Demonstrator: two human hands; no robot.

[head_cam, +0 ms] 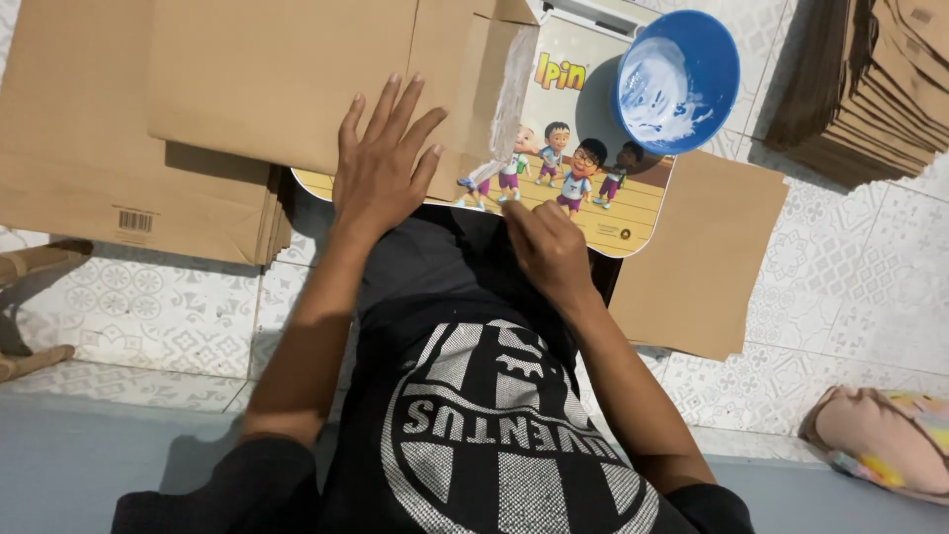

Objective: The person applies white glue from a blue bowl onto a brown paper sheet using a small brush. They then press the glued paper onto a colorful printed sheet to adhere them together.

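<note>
Hiding right hand [550,249] fingertips, cardboard [297,84]

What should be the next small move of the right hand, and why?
Probably press the glued flap down. White paste already streaks it, the left hand lies flat on the brown paper sheet, and the right hand is just below the flap.
</note>
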